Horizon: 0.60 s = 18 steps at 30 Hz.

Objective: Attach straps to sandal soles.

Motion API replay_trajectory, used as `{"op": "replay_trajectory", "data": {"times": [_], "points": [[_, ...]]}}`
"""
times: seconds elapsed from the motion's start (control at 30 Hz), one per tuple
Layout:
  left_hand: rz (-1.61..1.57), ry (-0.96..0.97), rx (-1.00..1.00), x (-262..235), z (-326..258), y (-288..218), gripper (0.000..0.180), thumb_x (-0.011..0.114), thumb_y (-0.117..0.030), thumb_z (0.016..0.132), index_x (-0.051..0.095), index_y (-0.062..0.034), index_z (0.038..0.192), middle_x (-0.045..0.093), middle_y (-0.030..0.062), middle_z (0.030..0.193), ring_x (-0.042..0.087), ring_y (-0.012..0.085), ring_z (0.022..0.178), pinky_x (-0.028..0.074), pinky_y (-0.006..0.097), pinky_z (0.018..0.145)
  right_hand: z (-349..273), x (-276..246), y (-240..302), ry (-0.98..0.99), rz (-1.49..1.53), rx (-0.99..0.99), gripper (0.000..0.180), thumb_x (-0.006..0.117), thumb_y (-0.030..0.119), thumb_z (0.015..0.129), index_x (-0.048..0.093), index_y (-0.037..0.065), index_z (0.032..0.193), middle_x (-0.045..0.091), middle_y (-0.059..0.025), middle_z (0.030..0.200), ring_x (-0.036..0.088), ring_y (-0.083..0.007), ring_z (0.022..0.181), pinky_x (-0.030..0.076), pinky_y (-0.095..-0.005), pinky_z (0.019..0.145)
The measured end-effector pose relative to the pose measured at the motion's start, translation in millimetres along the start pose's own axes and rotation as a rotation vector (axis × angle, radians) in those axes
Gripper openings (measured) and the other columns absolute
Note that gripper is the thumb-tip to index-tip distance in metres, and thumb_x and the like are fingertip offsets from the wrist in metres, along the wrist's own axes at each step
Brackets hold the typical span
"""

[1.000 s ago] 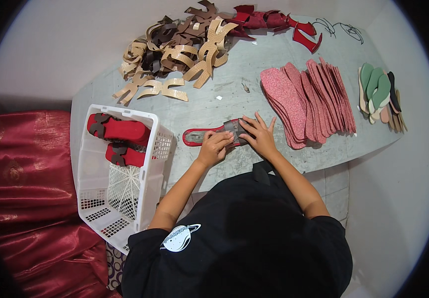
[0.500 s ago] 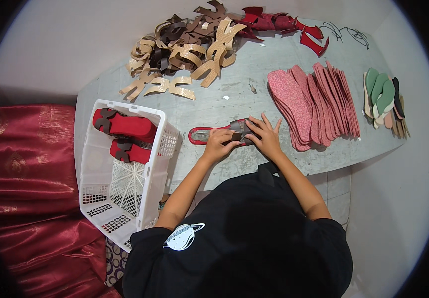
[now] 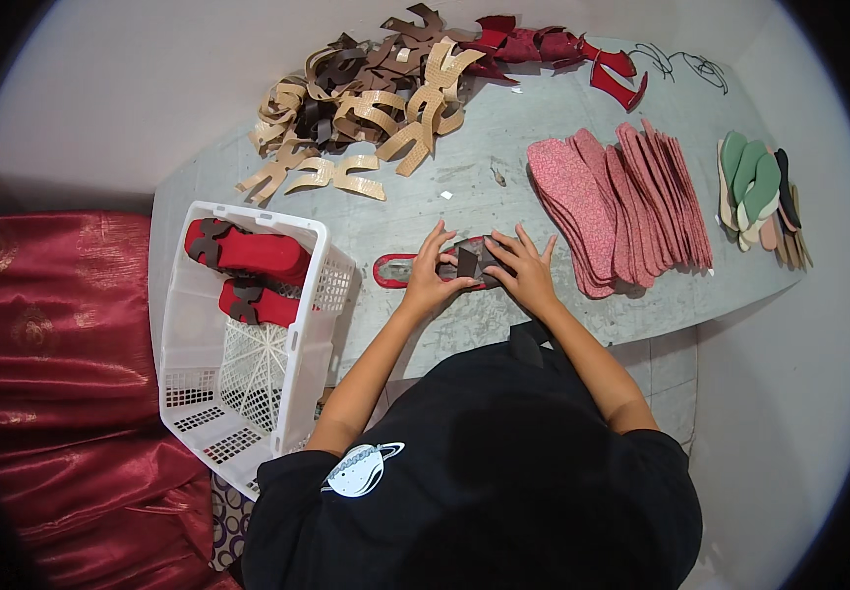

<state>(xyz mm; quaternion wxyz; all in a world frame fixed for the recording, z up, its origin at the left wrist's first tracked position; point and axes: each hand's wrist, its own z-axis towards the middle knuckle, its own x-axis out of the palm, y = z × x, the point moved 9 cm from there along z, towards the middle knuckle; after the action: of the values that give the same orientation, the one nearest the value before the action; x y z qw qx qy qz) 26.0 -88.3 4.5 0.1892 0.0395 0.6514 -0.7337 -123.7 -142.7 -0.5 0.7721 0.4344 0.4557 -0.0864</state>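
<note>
Both hands work on a red sole that lies flat on the grey tabletop, near its front edge. A dark brown strap sits on the right part of this sole, between the two hands. The left hand holds the sole from the left side; its fingers are bent and press together on the strap. The right hand rests just beside it, with its fingers a little spread, the tips touching the strap from the right.

Just to the right of the hands lies a row of pink insoles, overlapping like fallen cards. Further right, near the tabletop edge, there is a small stack of green soles. At the far side lies a heap of tan and brown straps, and next to it some red straps.

To the left of the tabletop stands a white basket. Two finished red sandals with dark straps lie in its upper part. A red cloth lies left of the basket.
</note>
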Motion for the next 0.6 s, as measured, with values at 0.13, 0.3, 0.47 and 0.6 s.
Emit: {"op": "replay_trajectory", "data": {"times": [0.13, 0.3, 0.47, 0.6], "points": [[-0.096, -0.023, -0.065, 1, 7, 7, 0.068, 0.082, -0.005, 0.057, 0.049, -0.0051, 0.117, 0.028, 0.0154, 0.142, 0.056, 0.0097, 0.075, 0.049, 0.023, 0.071, 0, 0, 1, 0.014, 0.000, 0.012, 0.044, 0.060, 0.039, 0.080, 0.056, 0.024, 0.121, 0.047, 0.0051, 0.130, 0.029, -0.0299, 0.131, -0.009, -0.0659, 0.099], [-0.102, -0.017, -0.089, 1, 7, 12, 0.067, 0.081, -0.003, 0.056, 0.049, -0.0063, 0.115, 0.029, 0.0149, 0.140, 0.055, 0.0099, 0.077, 0.048, 0.023, 0.070, 0, 1, 1, 0.014, 0.001, 0.011, 0.044, 0.059, 0.040, 0.080, 0.056, 0.025, 0.121, 0.047, 0.0053, 0.131, 0.028, -0.0294, 0.131, -0.009, -0.0659, 0.099], [0.195, -0.005, -0.104, -3, 14, 6, 0.071, 0.084, -0.008, 0.052, 0.050, -0.0086, 0.114, 0.035, 0.0127, 0.134, 0.054, 0.0139, 0.088, 0.047, 0.027, 0.074, 0, 0, 1, 0.008, -0.003, 0.006, 0.044, 0.059, 0.040, 0.079, 0.056, 0.025, 0.121, 0.048, 0.0055, 0.130, 0.029, -0.0293, 0.131, -0.008, -0.0660, 0.099], [0.178, 0.046, -0.142, -1, 20, 16, 0.073, 0.087, -0.013, 0.048, 0.052, -0.0090, 0.112, 0.045, 0.0098, 0.121, 0.052, 0.0164, 0.089, 0.045, 0.027, 0.077, 0, 0, -2, 0.001, 0.002, 0.008, 0.044, 0.060, 0.040, 0.079, 0.057, 0.025, 0.120, 0.048, 0.0057, 0.130, 0.029, -0.0294, 0.131, -0.008, -0.0660, 0.099]]}}
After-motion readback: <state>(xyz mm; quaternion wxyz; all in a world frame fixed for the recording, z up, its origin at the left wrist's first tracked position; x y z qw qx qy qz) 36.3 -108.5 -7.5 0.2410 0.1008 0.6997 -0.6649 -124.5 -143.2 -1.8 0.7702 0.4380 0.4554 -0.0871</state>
